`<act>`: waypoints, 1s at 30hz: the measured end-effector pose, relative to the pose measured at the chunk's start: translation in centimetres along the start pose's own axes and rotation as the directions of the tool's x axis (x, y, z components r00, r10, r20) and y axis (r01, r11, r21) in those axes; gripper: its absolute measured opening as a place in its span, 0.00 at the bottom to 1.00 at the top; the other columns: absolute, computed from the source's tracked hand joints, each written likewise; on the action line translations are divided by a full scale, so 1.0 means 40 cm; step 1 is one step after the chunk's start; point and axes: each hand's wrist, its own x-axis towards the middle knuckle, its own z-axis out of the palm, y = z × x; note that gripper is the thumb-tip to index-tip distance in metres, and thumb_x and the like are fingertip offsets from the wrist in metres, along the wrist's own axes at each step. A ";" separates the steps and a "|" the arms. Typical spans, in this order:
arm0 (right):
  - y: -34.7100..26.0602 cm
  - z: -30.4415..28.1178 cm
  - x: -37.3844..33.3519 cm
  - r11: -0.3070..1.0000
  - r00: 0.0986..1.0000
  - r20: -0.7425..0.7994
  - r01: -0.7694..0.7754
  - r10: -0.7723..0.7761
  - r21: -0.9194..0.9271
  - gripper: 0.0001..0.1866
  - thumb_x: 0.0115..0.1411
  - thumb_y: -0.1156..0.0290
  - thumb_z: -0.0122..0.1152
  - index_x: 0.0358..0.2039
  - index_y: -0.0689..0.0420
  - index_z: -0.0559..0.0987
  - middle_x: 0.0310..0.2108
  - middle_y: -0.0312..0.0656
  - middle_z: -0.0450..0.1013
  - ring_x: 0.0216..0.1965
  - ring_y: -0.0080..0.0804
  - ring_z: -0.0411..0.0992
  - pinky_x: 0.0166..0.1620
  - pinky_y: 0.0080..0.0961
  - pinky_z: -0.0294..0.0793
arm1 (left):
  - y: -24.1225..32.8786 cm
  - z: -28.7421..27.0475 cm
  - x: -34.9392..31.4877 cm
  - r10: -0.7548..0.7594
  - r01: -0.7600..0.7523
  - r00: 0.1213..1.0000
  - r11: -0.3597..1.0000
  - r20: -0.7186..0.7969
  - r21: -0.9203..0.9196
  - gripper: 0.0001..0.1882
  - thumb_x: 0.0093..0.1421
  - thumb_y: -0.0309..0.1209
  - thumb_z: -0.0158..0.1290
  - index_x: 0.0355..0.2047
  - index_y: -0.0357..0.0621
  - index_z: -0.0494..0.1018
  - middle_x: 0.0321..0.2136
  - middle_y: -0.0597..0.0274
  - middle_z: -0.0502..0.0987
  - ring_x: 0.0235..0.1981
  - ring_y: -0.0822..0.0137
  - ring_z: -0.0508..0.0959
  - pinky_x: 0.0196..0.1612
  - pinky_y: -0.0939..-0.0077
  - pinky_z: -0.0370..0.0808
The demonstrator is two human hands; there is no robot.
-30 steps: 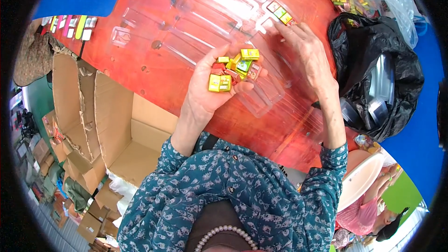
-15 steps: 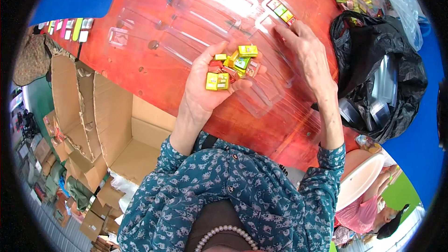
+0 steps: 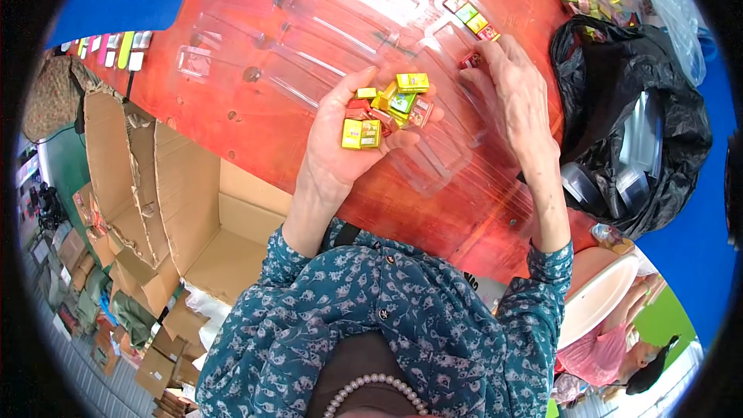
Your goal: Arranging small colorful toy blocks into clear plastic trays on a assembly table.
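Note:
My left hand (image 3: pixel 329 143) is palm up, fingers curled around a loose heap of tiny yellow, green and red boxes (image 3: pixel 402 102). Two yellow ones lie side by side at its heel. My right hand (image 3: pixel 517 89) is above the far right part of the table, with a small red box (image 3: pixel 469 60) between thumb and fingers. Just beyond those fingertips, several similar boxes (image 3: pixel 467 13) are lined up in a narrow clear plastic tray (image 3: pixel 447 3). More clear trays (image 3: pixel 309 81) lie on the red table, overlapping beneath and left of my hands.
A black plastic bag (image 3: pixel 592 70) holding clear plastic pieces stands at the table's right. Behind it, clear plastic film (image 3: pixel 650 0) lies over many more tiny boxes. An open cardboard box (image 3: pixel 186 201) is at the near left. Another person (image 3: pixel 596 356) is at the lower right.
My right hand has drawn slightly back from the row, uncovering more of its red end. The red box at its fingertips shows more clearly. My left hand has stayed put.

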 end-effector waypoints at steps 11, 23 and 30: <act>-0.040 0.006 -0.013 0.927 0.993 -0.070 -0.063 0.095 0.369 0.11 0.52 0.70 0.60 0.34 0.63 0.76 0.30 0.49 0.71 0.32 0.44 0.72 0.33 0.32 0.71 | 0.001 -0.002 0.001 -0.025 0.025 0.998 1.000 -0.056 0.004 0.24 0.62 0.42 0.40 0.50 0.34 0.65 0.47 0.40 0.70 0.47 0.39 0.71 0.33 0.55 0.80; -0.009 -0.077 -0.027 0.777 0.983 -0.016 -0.137 0.185 0.615 0.08 0.47 0.78 0.62 0.30 0.63 0.78 0.25 0.39 0.72 0.24 0.22 0.67 0.30 0.18 0.67 | -0.021 0.001 0.014 -0.015 0.019 0.999 0.997 -0.050 0.079 0.26 0.63 0.42 0.37 0.51 0.32 0.63 0.48 0.39 0.68 0.46 0.40 0.72 0.33 0.57 0.82; 0.051 -0.080 -0.037 0.964 0.999 0.046 -0.004 -0.008 0.266 0.14 0.43 0.86 0.58 0.34 0.63 0.75 0.30 0.47 0.70 0.33 0.44 0.71 0.36 0.29 0.69 | -0.017 -0.003 0.024 -0.002 0.004 1.000 0.997 -0.031 0.074 0.26 0.64 0.42 0.37 0.51 0.30 0.62 0.49 0.39 0.67 0.48 0.40 0.71 0.34 0.59 0.82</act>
